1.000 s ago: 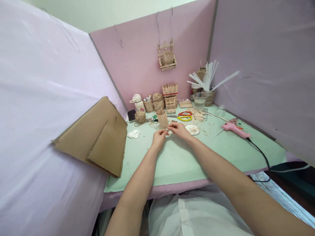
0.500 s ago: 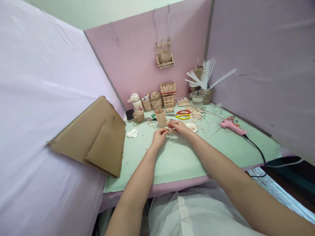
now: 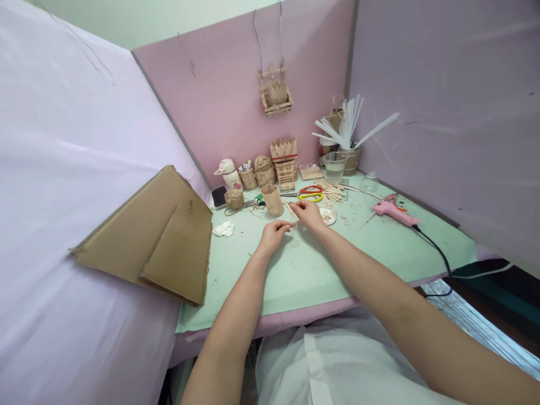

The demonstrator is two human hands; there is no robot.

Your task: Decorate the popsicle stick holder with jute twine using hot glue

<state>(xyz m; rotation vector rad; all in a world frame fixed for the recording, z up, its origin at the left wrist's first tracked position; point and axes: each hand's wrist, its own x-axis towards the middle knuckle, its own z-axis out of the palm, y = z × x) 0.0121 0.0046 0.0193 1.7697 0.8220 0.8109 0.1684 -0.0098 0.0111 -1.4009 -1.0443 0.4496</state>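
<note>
My left hand [image 3: 275, 234] is closed in a pinch over the middle of the table. At its fingertips is a thin pale piece, too small to name. Just to the right and a little farther off, my right hand [image 3: 307, 214] has its thumb and fingers pressed together; whatever they hold is hidden. A few wooden sticks [image 3: 289, 208] lie by its fingertips. Behind the hands stands an upright cup made of wooden sticks [image 3: 272, 201]. Beside my right hand is a small white dish [image 3: 328, 216] with small bits in it.
Scissors with red and yellow handles [image 3: 311, 194] and loose craft sticks [image 3: 332, 191] lie behind. A pink glue gun [image 3: 395, 213] rests at right, its cord over the edge. Left are a twine ball [image 3: 234, 198], crumpled white tissue [image 3: 224, 228] and a leaning cardboard panel [image 3: 185, 247].
My right hand has drawn slightly away from my left, upward and away from me. The left hand stays pinched in place. The whole view has shifted a little.
</note>
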